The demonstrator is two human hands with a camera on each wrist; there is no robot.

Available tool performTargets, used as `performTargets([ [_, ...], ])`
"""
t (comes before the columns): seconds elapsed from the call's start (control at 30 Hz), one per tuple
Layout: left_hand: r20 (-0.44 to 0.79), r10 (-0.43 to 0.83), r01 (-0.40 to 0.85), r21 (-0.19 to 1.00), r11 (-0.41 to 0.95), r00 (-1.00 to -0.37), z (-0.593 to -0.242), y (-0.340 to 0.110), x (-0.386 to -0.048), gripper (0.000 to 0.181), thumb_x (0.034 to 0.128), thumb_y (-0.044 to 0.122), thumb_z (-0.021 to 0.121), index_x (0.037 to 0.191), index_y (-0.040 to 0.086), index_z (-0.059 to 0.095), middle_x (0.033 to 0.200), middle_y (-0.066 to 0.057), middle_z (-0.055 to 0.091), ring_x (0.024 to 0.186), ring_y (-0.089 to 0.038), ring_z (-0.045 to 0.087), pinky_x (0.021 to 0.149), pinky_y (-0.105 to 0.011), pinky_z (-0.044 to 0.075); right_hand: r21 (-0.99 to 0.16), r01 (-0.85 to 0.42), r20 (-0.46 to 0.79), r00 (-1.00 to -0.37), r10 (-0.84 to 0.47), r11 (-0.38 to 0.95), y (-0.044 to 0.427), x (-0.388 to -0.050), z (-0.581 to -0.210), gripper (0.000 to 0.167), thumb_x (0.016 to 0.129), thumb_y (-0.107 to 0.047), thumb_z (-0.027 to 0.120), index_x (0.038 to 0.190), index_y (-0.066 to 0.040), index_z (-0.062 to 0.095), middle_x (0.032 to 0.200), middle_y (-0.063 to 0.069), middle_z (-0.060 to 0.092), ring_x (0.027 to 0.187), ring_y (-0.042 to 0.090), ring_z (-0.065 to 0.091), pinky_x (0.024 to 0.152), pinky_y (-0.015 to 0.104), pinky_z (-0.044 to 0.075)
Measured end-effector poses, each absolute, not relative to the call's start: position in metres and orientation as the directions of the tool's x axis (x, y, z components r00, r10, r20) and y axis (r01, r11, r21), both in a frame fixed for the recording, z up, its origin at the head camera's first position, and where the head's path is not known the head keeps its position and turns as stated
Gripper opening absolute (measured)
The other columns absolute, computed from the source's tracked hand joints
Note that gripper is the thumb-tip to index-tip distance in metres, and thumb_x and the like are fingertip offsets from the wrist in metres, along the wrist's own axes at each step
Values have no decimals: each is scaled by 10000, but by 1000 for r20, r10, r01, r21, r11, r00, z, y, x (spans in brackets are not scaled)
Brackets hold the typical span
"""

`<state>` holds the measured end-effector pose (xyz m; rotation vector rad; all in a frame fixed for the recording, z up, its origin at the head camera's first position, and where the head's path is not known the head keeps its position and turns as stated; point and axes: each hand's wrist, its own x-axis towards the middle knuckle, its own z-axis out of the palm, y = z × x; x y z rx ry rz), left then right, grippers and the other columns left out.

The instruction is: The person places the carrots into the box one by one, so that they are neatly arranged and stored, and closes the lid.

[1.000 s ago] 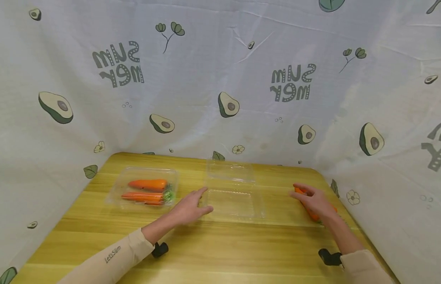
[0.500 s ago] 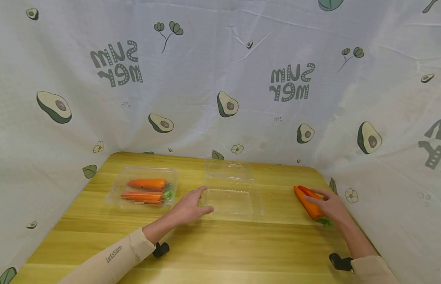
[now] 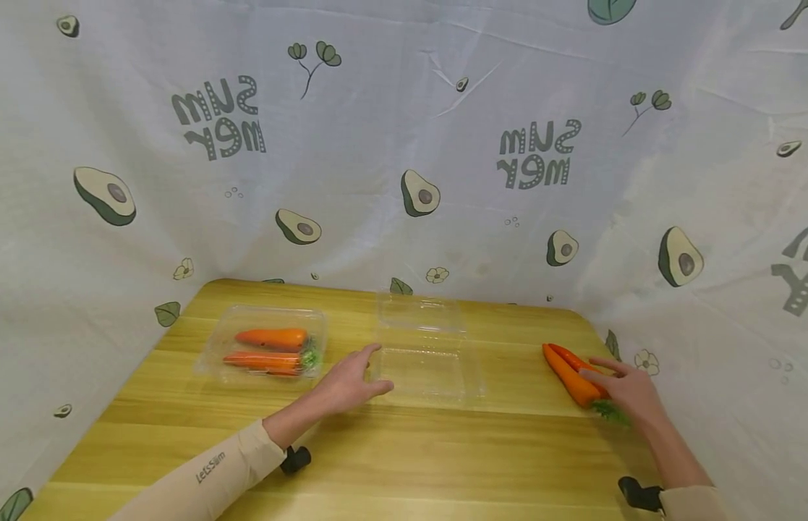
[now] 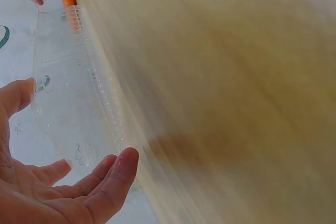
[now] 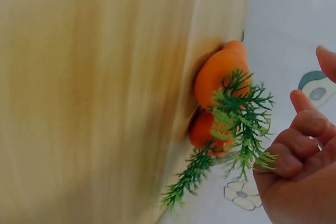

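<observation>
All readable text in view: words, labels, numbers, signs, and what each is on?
"LetsSlim": left sleeve, slightly blurred.
"sum mer": cloth backdrop, left print, two lines, mirrored.
"sum mer": same backdrop, right print, two lines, mirrored.
Right edge of backdrop: large letters, cut off, not fully readable.
Closed clear box, open clear box, carrots: no readable text. No numbers.

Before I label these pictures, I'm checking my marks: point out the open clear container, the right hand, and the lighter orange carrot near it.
Open clear container (image 3: 426,376): head view, on its bare floor.
Right hand (image 3: 631,394): head view, on its back.
Lighter orange carrot (image 3: 570,378): head view, midway along its body.
</observation>
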<state>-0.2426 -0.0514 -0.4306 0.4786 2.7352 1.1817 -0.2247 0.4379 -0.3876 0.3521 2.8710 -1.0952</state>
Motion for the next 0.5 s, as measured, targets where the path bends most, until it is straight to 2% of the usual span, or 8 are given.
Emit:
performTargets([
  [0.17, 19, 333, 242, 726, 644, -943, -430, -52, -242, 807, 922, 431, 716, 1564, 109, 348, 1460, -196, 519, 1283, -363, 552, 990, -574, 478, -612, 207, -110, -978, 177, 763, 444, -225, -392, 869, 954, -596, 588, 1477, 79, 424, 1544, 411, 241, 1388, 592, 241, 1081, 709, 280],
  [0.3, 21, 334, 245, 723, 646, -942, -431, -52, -243, 807, 922, 434, 717, 1563, 109, 350, 1459, -195, 520, 1279, -363, 554, 987, -574, 479, -606, 203, -111, -979, 172, 769, 449, -225, -399, 819, 960, -522, 627, 1451, 108, 444, 1533, 424, 238, 1384, 603, 238, 1091, 704, 269],
  [0.5, 21, 339, 247, 727, 641, -940, -432, -52, -243, 810, 924, 438, 714, 1566, 110, 344, 1479, -198, 502, 1277, -363, 554, 989, -576, 478, -601, 254, -151, -967, 204, 758, 452, -225, -409, 862, 939, -542, 644, 1443, 127, 438, 1520, 430, 255, 1366, 586, 287, 1089, 657, 305],
])
